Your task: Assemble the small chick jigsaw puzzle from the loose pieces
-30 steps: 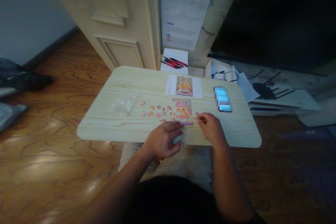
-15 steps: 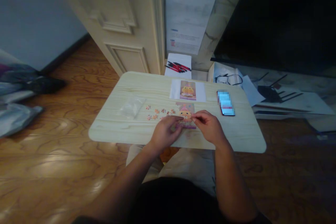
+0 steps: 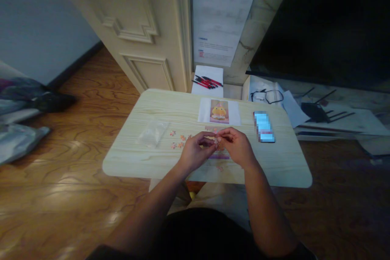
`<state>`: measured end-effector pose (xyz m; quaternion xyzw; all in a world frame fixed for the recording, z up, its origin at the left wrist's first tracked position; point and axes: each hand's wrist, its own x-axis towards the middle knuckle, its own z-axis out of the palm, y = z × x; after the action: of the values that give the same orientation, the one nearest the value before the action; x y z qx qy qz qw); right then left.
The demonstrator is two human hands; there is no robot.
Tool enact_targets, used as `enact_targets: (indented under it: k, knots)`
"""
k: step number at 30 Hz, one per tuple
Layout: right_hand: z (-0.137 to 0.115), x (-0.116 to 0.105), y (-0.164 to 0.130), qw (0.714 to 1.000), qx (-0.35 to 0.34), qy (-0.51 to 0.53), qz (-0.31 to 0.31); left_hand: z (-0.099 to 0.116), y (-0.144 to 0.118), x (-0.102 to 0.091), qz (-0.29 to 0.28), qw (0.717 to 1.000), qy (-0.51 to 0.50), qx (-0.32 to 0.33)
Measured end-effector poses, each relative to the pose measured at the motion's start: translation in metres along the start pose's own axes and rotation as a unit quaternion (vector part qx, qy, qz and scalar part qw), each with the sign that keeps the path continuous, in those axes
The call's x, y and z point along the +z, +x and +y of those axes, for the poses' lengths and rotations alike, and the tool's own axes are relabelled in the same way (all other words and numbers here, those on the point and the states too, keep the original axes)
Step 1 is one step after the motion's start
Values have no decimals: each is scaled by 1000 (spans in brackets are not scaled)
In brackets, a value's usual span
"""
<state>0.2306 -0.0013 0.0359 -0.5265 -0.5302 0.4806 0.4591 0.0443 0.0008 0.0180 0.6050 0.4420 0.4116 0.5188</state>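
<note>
Over a partly assembled jigsaw puzzle [image 3: 219, 156] my two hands meet at the fingertips. My left hand [image 3: 198, 150] has its thumb and fingers pinched together around a small pale puzzle piece [image 3: 217, 139]. My right hand [image 3: 238, 146] pinches at the same small piece from the other side. Both hands cover most of the jigsaw's picture. Several loose pieces [image 3: 180, 145] lie just left of my left hand, and one more loose piece [image 3: 219, 168] is near the table's front edge.
A sheet with a printed yellow character [image 3: 219, 111] lies behind the jigsaw on the small table [image 3: 128, 150]. On the left is a clear plastic bag [image 3: 154, 133]; on the right, a phone [image 3: 264, 126]. Red and black pens [image 3: 208, 82] and eyeglasses [image 3: 268, 96] sit beyond the table.
Both hands have come together above the jigsaw, the right moving slightly left until the fingertips meet. The view has tilted up slightly. A loose piece near the front edge now shows.
</note>
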Motion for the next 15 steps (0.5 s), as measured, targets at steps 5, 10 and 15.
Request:
enact_targets:
  k: [5, 10, 15]
  knots:
    - [9, 2, 0, 998, 63, 20, -17, -8, 3, -2, 29, 996, 73, 31]
    - [15, 3, 1, 993, 73, 54, -69, -10, 6, -1, 48, 993, 99, 33]
    - [16, 1, 4, 993, 77, 59, -70, -9, 9, -3, 56, 994, 90, 12]
